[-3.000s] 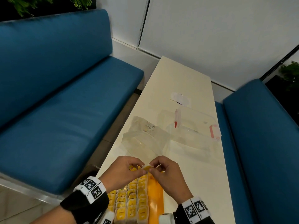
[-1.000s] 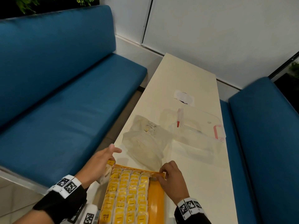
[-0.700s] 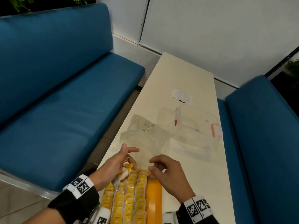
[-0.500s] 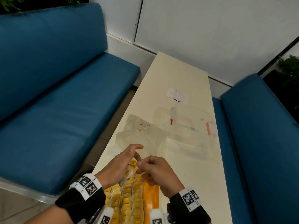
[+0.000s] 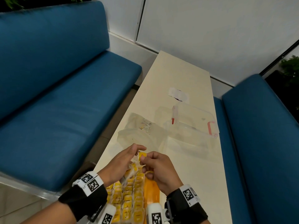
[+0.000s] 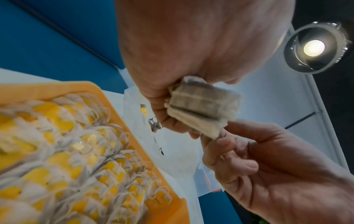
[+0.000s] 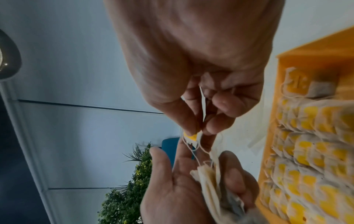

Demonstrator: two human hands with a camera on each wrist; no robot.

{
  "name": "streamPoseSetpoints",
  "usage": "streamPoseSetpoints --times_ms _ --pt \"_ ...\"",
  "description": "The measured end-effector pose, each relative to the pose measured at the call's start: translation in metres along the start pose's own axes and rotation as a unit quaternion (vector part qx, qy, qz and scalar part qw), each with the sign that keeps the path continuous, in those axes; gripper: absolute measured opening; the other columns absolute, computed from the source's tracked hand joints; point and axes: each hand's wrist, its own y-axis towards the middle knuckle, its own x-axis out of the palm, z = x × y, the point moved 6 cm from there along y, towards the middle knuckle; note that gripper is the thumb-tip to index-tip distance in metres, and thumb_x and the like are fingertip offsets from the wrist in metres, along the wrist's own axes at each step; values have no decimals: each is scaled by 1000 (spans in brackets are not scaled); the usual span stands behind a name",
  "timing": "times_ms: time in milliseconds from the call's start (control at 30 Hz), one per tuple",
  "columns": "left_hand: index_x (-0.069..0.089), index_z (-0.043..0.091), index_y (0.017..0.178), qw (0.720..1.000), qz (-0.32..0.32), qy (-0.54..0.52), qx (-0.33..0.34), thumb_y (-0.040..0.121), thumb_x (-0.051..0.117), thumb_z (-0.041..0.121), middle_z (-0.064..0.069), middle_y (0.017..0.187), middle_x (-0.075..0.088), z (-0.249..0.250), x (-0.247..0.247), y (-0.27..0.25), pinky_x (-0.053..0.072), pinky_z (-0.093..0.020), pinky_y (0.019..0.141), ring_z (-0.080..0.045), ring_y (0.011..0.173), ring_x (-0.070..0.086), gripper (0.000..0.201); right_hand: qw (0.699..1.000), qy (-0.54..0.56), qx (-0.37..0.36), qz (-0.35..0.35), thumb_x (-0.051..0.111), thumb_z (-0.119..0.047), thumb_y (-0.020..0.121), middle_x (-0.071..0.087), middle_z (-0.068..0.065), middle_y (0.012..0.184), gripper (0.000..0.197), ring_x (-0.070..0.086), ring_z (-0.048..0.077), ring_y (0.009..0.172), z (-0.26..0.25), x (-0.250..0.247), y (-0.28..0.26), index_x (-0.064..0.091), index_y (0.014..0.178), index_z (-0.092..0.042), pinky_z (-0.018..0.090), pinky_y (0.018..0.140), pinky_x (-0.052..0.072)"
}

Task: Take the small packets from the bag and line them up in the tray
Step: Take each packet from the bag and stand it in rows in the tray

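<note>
Both hands (image 5: 123, 160) have risen, right fingers (image 7: 193, 121) pinching papery yellow tag (image 5: 143, 154).

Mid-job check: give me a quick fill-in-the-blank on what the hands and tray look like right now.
1. The left hand holds a small stack of ____.
2. The right hand pinches a yellow ____ on a string.
3. The tray holding the rows of packets is ____ in colour.
4. The clear bag lies on the ____, beyond the tray.

Missing words: packets; tag; orange; table
</note>
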Motion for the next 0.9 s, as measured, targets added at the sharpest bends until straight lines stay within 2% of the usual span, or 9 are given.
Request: streamPoseSetpoints --times_ms 100,200,300,433,567,667,800,833,900 --pt "69 23 121 998 8 -42 -41 101 27 62 -4 110 74 -4 -2 -1 59 -36 76 -20 83 71 61 1000 6 -17 3 73 -10 86 69 14 80 12 54 19 57 -7 -4 -1 63 81 -8 29 49 32" --pt "72 20 113 996 9 -36 -78 100 31 62 -12 104 73 -11 -3 -2 51 -30 59 -24 62 55 60 999 9 -29 16 72 -9 87 67 12 76 11 54 19 57 -17 -13 0 63 81 -9 27 46 31" --pt "76 18 106 992 -6 -48 -116 101 33 60 -16 99 74 -18 1 -4 50 -30 58 -24 60 55 61 998 7 -46 32 71 -9 88 66 13 78 8 55 19 59 -28 -21 1 64 83 -8 27 46 32" --pt "74 7 110 981 -35 -100 -161 104 32 57 -15 93 71 -25 6 -7 49 -28 55 -22 58 56 65 997 11 -58 56 69 -8 89 66 13 76 5 56 18 57 -40 -29 3 66 86 -5 26 48 34" --pt "73 2 106 980 -44 -122 -154 105 36 52 -16 91 68 -27 4 -9 49 -27 55 -20 59 57 63 993 26 -73 91 67 -4 90 65 14 73 9 56 19 57 -47 -40 8 65 82 -6 25 49 38" --pt "73 1 100 978 -52 -145 -143 103 43 47 -18 91 64 -28 2 -9 49 -26 61 -16 68 60 55 989 48 -90 107 66 0 90 63 15 72 10 55 20 57 -53 -46 9 65 81 -5 26 49 39" --pt "71 4 98 971 -67 -179 -145 100 49 42 -16 92 60 -29 2 -13 46 -28 69 -28 83 51 44 985 50 -117 118 65 3 89 63 15 72 7 54 20 57 -63 -51 8 68 87 -3 25 49 40" --pt "71 4 98 970 -66 -185 -146 100 49 40 -16 93 61 -28 2 -14 46 -28 68 -29 83 50 42 984 51 -123 120 65 3 89 63 14 72 7 55 20 57 -65 -52 7 69 90 -2 25 49 41" --pt "69 -1 99 960 -63 -222 -158 99 50 34 -16 91 61 -29 3 -15 49 -25 60 -21 71 56 40 981 54 -136 128 64 3 89 63 13 73 8 55 20 58 -69 -55 6 69 94 -2 26 51 41"
